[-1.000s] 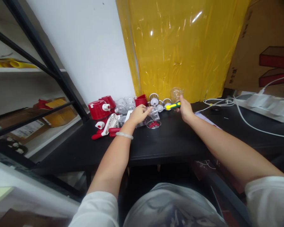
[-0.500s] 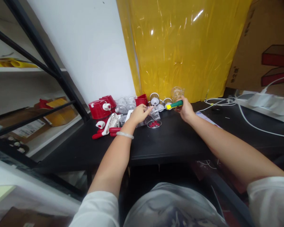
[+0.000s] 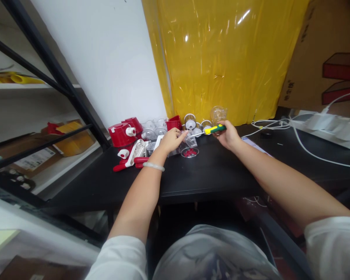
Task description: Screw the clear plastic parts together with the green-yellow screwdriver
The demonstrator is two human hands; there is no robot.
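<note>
My right hand [image 3: 229, 135] grips the green end of a green-and-yellow screwdriver [image 3: 215, 129], which lies nearly level. Its metal shaft points left to a clear plastic part [image 3: 187, 139] that my left hand [image 3: 174, 140] holds, fingers closed on it. Where the tip meets the part is too small to make out. Just below the left hand stands a clear round container [image 3: 189, 152] with small red pieces in it. Behind my right hand is a clear rounded jar [image 3: 218, 113].
Red housings [image 3: 122, 134], white and red handles [image 3: 136, 152] and clear cups [image 3: 154, 129] crowd the left. Several metal-coloured cylinders [image 3: 190, 121] and a red bin [image 3: 174, 123] stand behind my hands. White cables [image 3: 297, 136] and a power strip [image 3: 332, 124] lie right on the black table [image 3: 210, 175].
The screwdriver handle has turned in my right hand, showing more yellow, and the fingers have shifted on it. My left hand stays in place with the clear part.
</note>
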